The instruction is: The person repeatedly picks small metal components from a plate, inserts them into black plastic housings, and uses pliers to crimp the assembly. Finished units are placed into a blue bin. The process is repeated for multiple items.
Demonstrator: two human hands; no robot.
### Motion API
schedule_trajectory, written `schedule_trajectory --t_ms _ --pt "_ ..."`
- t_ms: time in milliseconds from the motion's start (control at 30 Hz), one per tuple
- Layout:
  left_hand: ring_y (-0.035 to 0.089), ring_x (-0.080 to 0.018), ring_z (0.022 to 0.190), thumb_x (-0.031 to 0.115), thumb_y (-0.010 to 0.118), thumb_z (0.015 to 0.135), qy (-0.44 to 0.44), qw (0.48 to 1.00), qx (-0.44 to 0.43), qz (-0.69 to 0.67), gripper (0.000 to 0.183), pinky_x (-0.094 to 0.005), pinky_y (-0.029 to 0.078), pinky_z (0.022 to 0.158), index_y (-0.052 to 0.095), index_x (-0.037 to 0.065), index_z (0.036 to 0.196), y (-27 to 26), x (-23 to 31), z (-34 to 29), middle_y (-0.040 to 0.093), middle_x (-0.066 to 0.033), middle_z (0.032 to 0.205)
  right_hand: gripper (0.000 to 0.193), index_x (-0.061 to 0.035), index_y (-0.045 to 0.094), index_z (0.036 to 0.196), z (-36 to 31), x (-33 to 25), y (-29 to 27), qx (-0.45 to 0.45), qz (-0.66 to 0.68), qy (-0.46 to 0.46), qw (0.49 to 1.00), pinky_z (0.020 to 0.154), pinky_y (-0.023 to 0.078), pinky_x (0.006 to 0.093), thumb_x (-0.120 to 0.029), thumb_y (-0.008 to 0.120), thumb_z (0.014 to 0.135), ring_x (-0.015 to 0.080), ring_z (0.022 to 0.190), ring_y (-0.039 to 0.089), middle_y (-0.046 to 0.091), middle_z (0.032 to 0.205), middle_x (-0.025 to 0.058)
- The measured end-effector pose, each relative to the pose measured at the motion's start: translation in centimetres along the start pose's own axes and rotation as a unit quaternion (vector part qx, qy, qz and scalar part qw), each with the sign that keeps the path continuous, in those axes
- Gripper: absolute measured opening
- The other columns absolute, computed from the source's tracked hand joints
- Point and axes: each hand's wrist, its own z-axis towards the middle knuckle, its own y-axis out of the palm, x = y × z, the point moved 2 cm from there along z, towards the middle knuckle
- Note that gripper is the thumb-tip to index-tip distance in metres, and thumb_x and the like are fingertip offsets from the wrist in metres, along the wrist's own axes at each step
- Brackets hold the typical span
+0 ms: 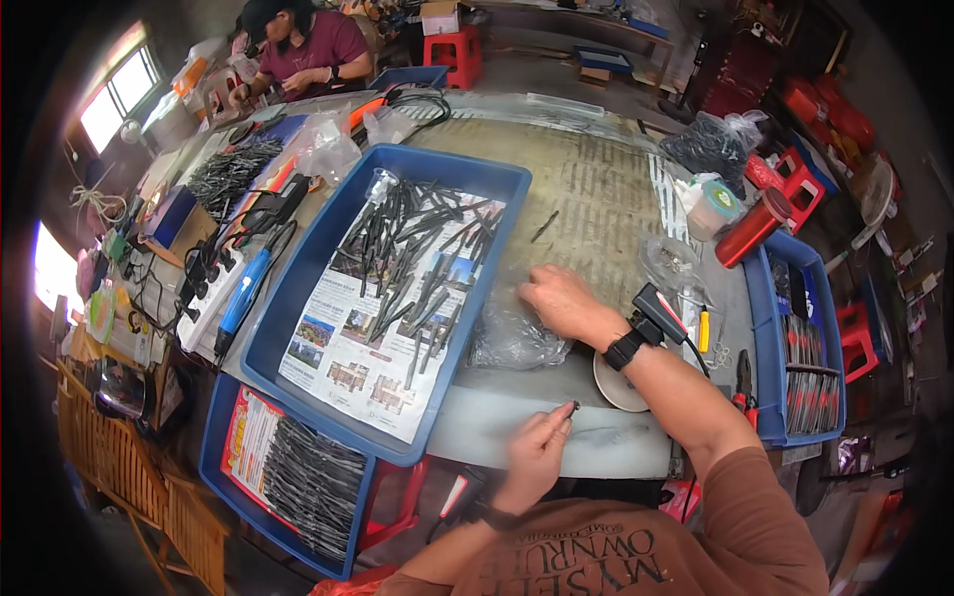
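Observation:
My left hand (537, 449) is closed near the table's front edge, slightly blurred. A small dark piece (573, 406) sticks out between its thumb and finger; its kind is too small to make out. Farther forward, my right hand (562, 300) reaches over a clear plastic bag (517, 336) with its fingers curled down at the bag's upper part. Whatever those fingertips hold is hidden. Left of both hands stands a blue tray (397, 157), lined with printed paper and strewn with thin black pen-like pieces (397, 248). Under my right wrist a round pale dish (618, 385) partly shows.
Below the tray's left side, a second blue tray (211, 452) holds packed black pieces. At right are a red cylinder (752, 228), a yellow-handled tool (704, 330), pliers (743, 382) and another blue bin (838, 368). A co-worker (316, 50) sits across the table.

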Motion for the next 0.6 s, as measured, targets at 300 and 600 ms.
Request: schedule_trajectory --t_ms 300,600 --pt "0.054 -0.0129 0.070 -0.005 0.052 0.082 -0.005 1.000 -0.020 -0.001 0.025 -0.0232 0.044 0.063 0.060 -0.003 0.105 -0.14 0.41 0.26 0.059 -0.0085 0.079 0.008 -0.0043 0.060 0.075 1.04 0.25 0.61 0.000 0.002 -0.026 1.000 0.070 0.042 0.0411 -0.006 0.053 0.071 0.0306 0.081 0.053 0.054 0.081 0.0125" --pt "0.051 -0.0127 0.066 -0.005 0.052 0.082 0.003 1.000 -0.018 -0.003 0.025 -0.0235 0.042 0.060 0.060 -0.003 0.105 -0.18 0.63 0.22 0.056 -0.0078 0.075 0.005 -0.0054 0.058 0.071 0.65 0.81 0.90 0.116 0.074 -0.016 0.990 0.069 0.043 0.0409 -0.007 0.054 0.070 0.0300 0.079 0.053 0.053 0.076 0.0114"
